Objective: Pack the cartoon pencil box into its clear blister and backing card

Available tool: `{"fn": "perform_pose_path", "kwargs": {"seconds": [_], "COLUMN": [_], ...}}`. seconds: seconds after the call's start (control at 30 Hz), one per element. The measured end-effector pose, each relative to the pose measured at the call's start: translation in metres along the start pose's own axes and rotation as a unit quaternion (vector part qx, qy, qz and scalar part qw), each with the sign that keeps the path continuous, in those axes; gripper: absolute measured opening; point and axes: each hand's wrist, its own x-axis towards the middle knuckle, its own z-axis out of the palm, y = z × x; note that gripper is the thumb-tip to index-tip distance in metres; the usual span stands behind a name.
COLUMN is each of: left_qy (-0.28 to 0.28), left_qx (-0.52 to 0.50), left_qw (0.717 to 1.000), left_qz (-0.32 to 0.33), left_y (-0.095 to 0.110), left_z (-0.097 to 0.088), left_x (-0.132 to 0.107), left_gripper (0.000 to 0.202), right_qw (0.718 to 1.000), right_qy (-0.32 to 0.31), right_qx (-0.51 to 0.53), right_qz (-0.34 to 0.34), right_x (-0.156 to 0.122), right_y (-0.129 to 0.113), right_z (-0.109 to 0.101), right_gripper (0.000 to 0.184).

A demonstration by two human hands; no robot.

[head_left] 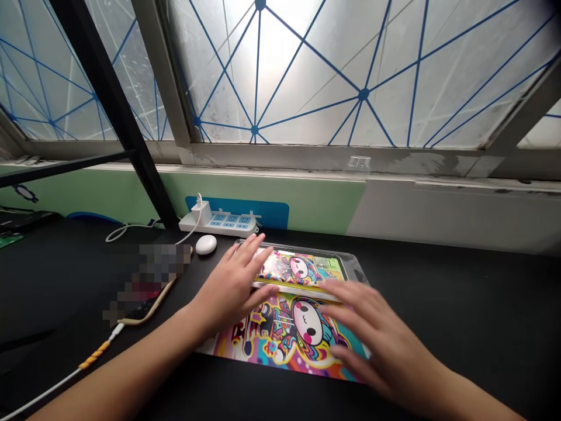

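Observation:
A clear plastic blister pack (356, 266) lies on the black table, with a colourful cartoon-printed panel (302, 267) inside it. Along that panel's near side runs a white and yellow edge. Nearer to me, a larger card (280, 333) with the same cartoon character lies flat, partly covered by my hands. My left hand (243, 275) is open over the left end of the pack, fingers stretched away from me; whether it touches is unclear. Fingers apart, my right hand (372, 333) is open over the right side of the card and pack, holding nothing.
Left of the pack lies a phone (151, 301), its screen blurred out, with a white cable (56, 383) plugged in. A white rounded case (205, 244) and a power strip (230, 223) sit toward the wall. A black metal post (118, 117) slants at left, before the windows.

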Motion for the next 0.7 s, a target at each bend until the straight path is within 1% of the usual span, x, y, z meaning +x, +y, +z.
{"fn": "perform_pose_path", "kwargs": {"seconds": [0.07, 0.1, 0.13, 0.17, 0.23, 0.3, 0.37, 0.43, 0.5, 0.53, 0.6, 0.7], "left_qy": [-0.018, -0.035, -0.055, -0.075, -0.101, -0.103, -0.094, -0.085, -0.075, -0.069, -0.06, -0.058], "left_qx": [0.0, 0.0, 0.0, 0.002, 0.011, 0.014, 0.005, -0.007, -0.012, -0.01, 0.002, 0.026], "left_qw": [0.999, 0.999, 0.998, 0.997, 0.995, 0.994, 0.993, 0.992, 0.992, 0.992, 0.992, 0.992], "left_qz": [0.027, 0.027, 0.021, 0.012, -0.014, -0.043, -0.07, -0.09, -0.103, -0.106, -0.109, -0.11], "left_y": [0.009, 0.011, 0.012, 0.012, 0.009, 0.004, -0.002, -0.009, -0.014, -0.016, -0.016, -0.014], "left_z": [0.002, 0.003, 0.004, 0.004, 0.004, 0.002, 0.0, 0.0, 0.001, 0.002, 0.006, 0.011], "left_x": [0.005, 0.008, 0.01, 0.012, 0.015, 0.016, 0.015, 0.012, 0.01, 0.01, 0.009, 0.009], "left_gripper": [0.068, 0.07, 0.073, 0.075, 0.078, 0.078, 0.075, 0.071, 0.069, 0.068, 0.068, 0.072], "right_qw": [0.995, 0.991, 0.988, 0.986, 0.98, 0.969, 0.96, 0.96, 0.963, 0.964, 0.967, 0.976], "right_qy": [-0.042, -0.064, -0.086, -0.111, -0.167, -0.216, -0.24, -0.236, -0.223, -0.218, -0.201, -0.149], "right_qx": [0.037, 0.054, 0.068, 0.079, 0.095, 0.117, 0.137, 0.141, 0.134, 0.132, 0.128, 0.084], "right_qz": [-0.078, -0.102, -0.109, -0.101, -0.049, 0.005, 0.034, 0.048, 0.063, 0.073, 0.094, 0.136], "right_x": [0.006, 0.008, 0.009, 0.01, 0.01, 0.01, 0.009, 0.01, 0.01, 0.01, 0.008, 0.004], "right_y": [-0.02, -0.028, -0.034, -0.037, -0.036, -0.031, -0.027, -0.028, -0.033, -0.037, -0.041, -0.04], "right_z": [-0.002, -0.003, -0.002, -0.001, 0.001, 0.002, 0.0, -0.004, -0.008, -0.009, -0.006, 0.005], "right_gripper": [0.043, 0.046, 0.05, 0.055, 0.068, 0.078, 0.078, 0.067, 0.049, 0.042, 0.037, 0.042]}}
